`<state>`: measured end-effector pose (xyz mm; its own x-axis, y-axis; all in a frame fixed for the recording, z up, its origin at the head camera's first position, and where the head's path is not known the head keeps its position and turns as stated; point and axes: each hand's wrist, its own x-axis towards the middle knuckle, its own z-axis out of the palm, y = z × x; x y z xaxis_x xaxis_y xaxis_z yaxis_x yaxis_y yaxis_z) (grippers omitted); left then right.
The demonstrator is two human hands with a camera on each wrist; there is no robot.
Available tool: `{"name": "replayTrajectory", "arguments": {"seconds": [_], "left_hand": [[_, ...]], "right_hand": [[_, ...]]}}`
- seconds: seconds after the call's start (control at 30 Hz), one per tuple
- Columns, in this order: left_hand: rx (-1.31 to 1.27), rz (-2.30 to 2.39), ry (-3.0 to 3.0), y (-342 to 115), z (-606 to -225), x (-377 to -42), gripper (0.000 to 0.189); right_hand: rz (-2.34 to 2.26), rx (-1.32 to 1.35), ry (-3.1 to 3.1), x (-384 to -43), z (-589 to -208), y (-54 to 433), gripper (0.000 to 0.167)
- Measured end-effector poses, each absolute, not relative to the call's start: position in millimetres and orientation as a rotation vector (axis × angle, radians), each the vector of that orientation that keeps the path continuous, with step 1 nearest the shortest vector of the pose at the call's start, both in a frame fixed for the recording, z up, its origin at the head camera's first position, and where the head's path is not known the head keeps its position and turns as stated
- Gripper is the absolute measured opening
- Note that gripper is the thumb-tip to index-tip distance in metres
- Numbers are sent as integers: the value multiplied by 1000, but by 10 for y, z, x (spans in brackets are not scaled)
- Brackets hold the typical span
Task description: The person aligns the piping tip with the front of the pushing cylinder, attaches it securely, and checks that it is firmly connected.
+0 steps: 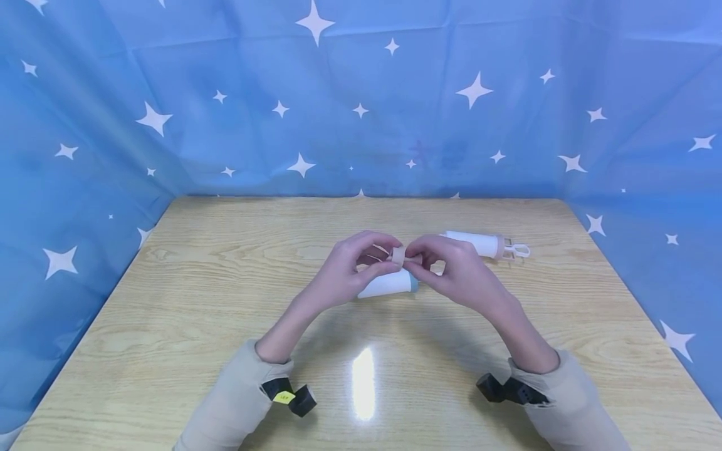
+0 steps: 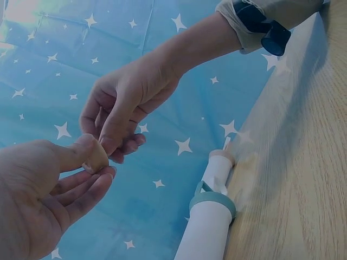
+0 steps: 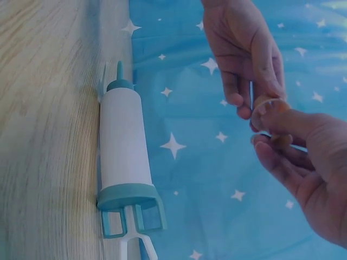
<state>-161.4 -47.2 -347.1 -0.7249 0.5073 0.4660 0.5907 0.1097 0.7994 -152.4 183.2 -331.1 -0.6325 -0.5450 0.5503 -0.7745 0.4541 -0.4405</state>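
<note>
Above the middle of the table, both hands meet at a small beige roll of tape (image 1: 398, 255). My left hand (image 1: 352, 266) pinches the roll between thumb and fingertips, the ring shape showing in the left wrist view. The fingertips of my right hand (image 1: 451, 269) pinch at the roll's edge from the other side; what exactly they grip there is mostly hidden. Below the hands lies a white syringe-shaped tube (image 3: 123, 141) with a teal nozzle and teal flange, partly covered by the left hand in the head view.
A second white syringe-shaped tube (image 1: 476, 243) with a beige flange and a white looped handle lies behind the right hand. The wooden table (image 1: 197, 351) ends at a blue curtain (image 1: 361, 138) with white stars. Light reflects off the table near the front.
</note>
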Motion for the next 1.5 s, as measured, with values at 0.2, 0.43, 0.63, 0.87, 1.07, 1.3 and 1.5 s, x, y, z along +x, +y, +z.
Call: {"name": "replayTrajectory", "arguments": {"seconds": [0.2, 0.43, 0.63, 0.87, 1.07, 1.3, 1.5], "left_hand": [[-1122, -1709, -2259, -465, -3488, -1622, 30], [-1090, -1737, -2232, -461, -3499, -1638, 30], [-1068, -1763, -2223, -463, -3489, -1627, 31], [-1083, -1796, -2197, -445, -3490, -1606, 30], [-1105, -1821, -2172, -428, -3492, -1591, 30], [-1130, -1840, -2156, -413, -3489, -1575, 29], [-1129, -1863, -2148, -404, -3499, -1562, 30]], "right_hand": [[1017, 1132, -2327, -1532, -3329, 1828, 23], [1111, 1168, -2313, -1522, -3289, 1818, 30], [1118, 1191, -2313, -1528, -3290, 1837, 36], [1165, 1183, -2302, -1542, -3303, 1836, 31], [1247, 1164, -2313, -1534, -3297, 1837, 29], [1273, 1121, -2292, -1531, -3300, 1846, 28], [1296, 1098, -2291, -1530, -3292, 1847, 26]]}}
